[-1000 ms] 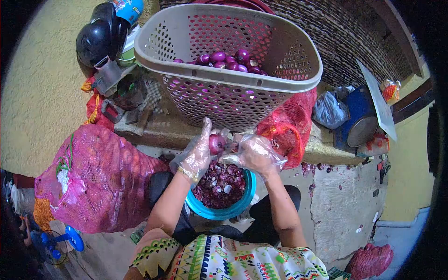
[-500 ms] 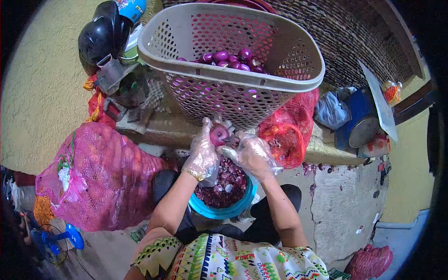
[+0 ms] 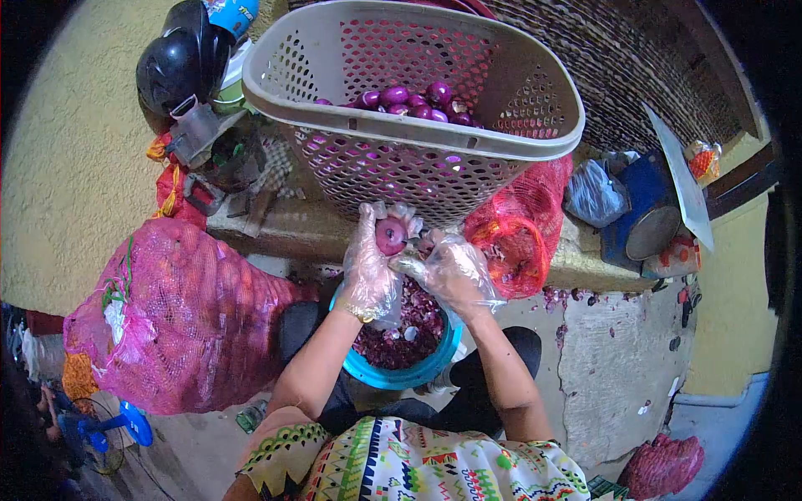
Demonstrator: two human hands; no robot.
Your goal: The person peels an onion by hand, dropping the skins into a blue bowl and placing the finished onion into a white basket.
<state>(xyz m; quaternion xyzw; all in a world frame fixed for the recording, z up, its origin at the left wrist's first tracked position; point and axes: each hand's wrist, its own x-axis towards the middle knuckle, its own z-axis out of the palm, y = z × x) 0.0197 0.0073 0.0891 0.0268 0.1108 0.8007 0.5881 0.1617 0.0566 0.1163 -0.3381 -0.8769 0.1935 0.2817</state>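
Two hands in clear plastic gloves meet near the centre of the frame, with one purple onion (image 3: 390, 237) between them. The left hand (image 3: 369, 271) grasps the onion at its fingertips, thumb along the left side and fingers behind it and on its right, so the onion sits at the upper end of that hand. The right hand (image 3: 451, 271) is just to the right of the onion and slightly lower, its fingers curled and its thumb pointing toward the onion; a small dark item shows at its fingertips, but whether it is gripped cannot be made out. Below the hands, at lower centre, a blue basin (image 3: 401, 379) holds a heap of purple skins (image 3: 393, 346) and scraps, well apart from the onion. Above the hands, a tall perforated basket (image 3: 409, 125) fills the top centre, with many peeled onions (image 3: 395, 96) lying in it. A large pink mesh sack (image 3: 188, 321), stuffed full, bulges at the left of the frame; a red mesh sack (image 3: 526, 209) leans beside the basket on its right. Farther off are a black helmet (image 3: 171, 75) at upper left and a plastic bag (image 3: 595, 199) at upper right.
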